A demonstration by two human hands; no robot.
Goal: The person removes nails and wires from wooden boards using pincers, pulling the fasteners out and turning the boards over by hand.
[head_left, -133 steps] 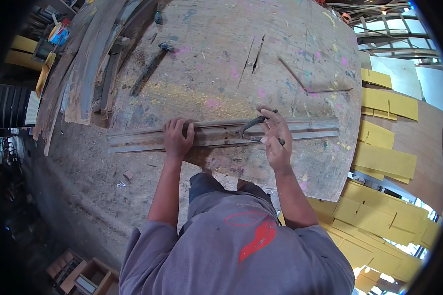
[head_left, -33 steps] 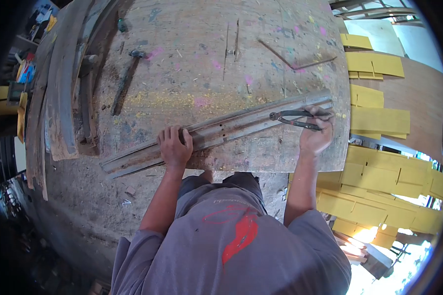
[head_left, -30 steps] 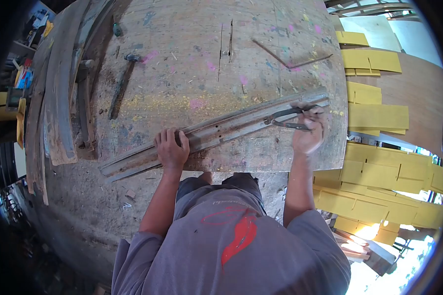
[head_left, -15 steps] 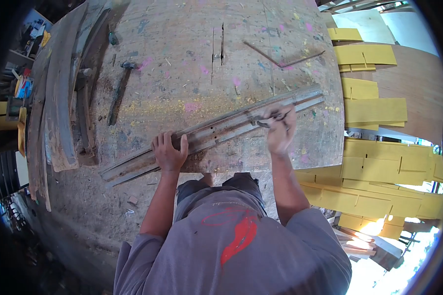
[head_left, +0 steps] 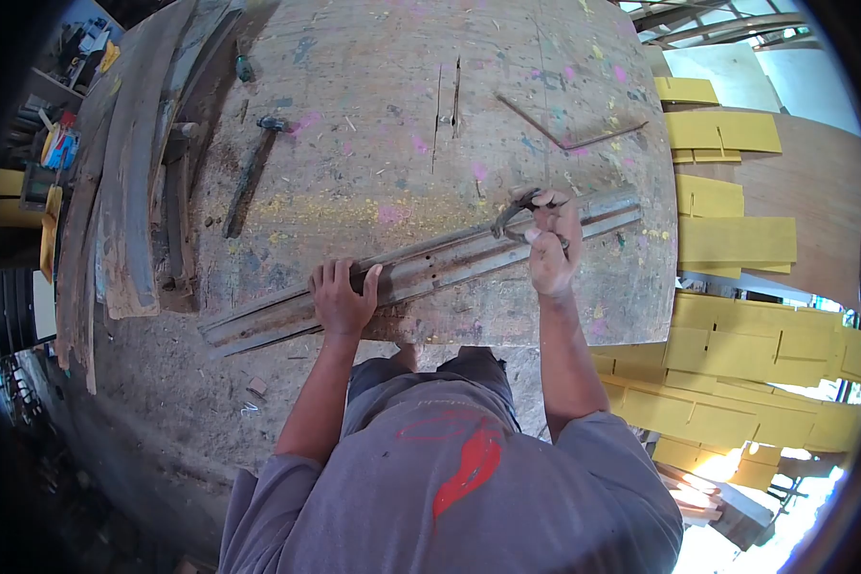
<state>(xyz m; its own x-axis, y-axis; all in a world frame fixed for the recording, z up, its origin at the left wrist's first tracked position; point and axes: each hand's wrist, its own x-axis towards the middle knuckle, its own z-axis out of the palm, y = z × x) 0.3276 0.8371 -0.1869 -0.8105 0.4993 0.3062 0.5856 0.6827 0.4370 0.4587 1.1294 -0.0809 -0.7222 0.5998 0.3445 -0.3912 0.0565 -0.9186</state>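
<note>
From the head camera, the only view, your left hand [head_left: 342, 298] lies across the plank [head_left: 440, 264] left of its middle, that grip loosely spread, fingers laid over the wood with the thumb held apart; it seems to press down rather than clasp, likely to keep the plank from turning. Your right hand [head_left: 553, 245] has its grip curled around the handles of the pincers [head_left: 498, 228], which stand apart from each other, as if to leave the tool room to bite. The head of the pincers is at the plank's far side, right of the middle; whether it touches the wood you cannot tell here. The plank slants over the near part of the tabletop [head_left: 354, 163], its right end farther from you, its left end seeming to reach past the near edge, with a few dark spots between your hands. Beyond it, the hammer [head_left: 251, 182] and the bent rod [head_left: 564, 147] lie well apart, probably set there to leave you elbow room. The tabletop is worn, flecked yellow and pink, and split by narrow slits. Long boards [head_left: 134, 191] are bunched along its left side, the floor [head_left: 201, 411] is gritty and littered, and yellow panels [head_left: 737, 241] line the right, where bright light comes in.
</note>
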